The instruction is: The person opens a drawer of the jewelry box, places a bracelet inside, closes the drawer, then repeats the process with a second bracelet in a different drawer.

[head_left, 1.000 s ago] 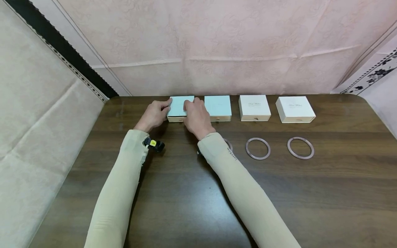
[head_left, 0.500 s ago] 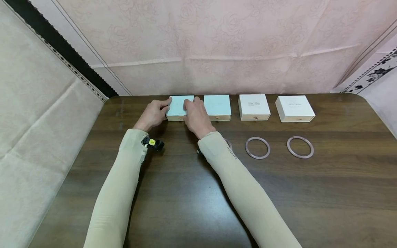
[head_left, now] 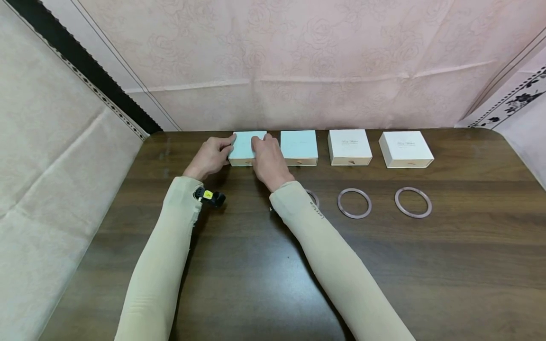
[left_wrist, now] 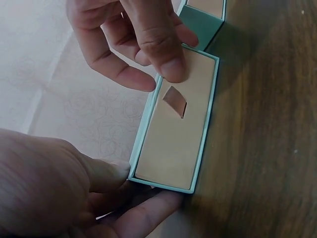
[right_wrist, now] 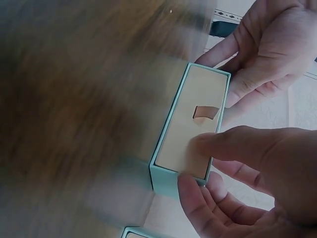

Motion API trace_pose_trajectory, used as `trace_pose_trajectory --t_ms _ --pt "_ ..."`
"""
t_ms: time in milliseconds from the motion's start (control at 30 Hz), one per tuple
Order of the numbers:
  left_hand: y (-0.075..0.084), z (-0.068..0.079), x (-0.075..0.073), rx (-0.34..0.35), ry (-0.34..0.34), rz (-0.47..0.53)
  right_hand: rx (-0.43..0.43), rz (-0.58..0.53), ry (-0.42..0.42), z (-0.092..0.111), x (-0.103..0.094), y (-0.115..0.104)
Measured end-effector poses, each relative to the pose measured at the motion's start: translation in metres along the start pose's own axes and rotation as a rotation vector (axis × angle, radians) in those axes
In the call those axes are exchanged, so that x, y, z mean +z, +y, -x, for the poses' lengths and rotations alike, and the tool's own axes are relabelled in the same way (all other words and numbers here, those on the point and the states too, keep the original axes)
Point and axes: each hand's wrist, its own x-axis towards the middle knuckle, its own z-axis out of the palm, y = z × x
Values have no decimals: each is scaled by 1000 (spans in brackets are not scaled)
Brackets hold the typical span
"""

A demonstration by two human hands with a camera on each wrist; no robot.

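Observation:
A light blue drawer box (head_left: 244,144) stands leftmost in a row at the table's far edge. My left hand (head_left: 208,157) holds its left end, with the thumb and fingers at the edges in the left wrist view. At the right end is my right hand (head_left: 269,162), its thumb on the cream drawer front (left_wrist: 166,144) and its other fingers curled about the side. A small brown pull tab (right_wrist: 205,112) sticks out of that front. The drawer front lies about level with the blue sleeve's rim. In the head view my right hand hides the box's right front corner.
Another light blue box (head_left: 299,146) and two white boxes, one nearer (head_left: 350,144) and one farther right (head_left: 405,147), continue the row. Pale purple rings lie before them: one (head_left: 354,203), another (head_left: 413,203), and a third (head_left: 314,198) partly behind my right sleeve. A pinkish cloth (head_left: 298,66) hangs behind.
A second ago a dark line showed above the leftmost box's drawer front; now it is gone and the front looks level. Both hands have stayed almost in place.

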Motion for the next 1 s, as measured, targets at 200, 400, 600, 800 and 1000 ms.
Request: trace_pose_trajectory --t_ms 200,400,600,800,1000 --pt "0 1 2 19 24 -33 -4 38 25 1 3 -4" --pt "2 2 4 36 44 -79 34 41 37 2 4 -8" --pt "3 1 4 17 60 -91 85 52 -10 2 1 -10" --pt "5 2 3 3 69 -97 88 52 -28 7 -6 -8" --pt "8 1 5 0 88 -99 59 5 -19 13 -14 -3"
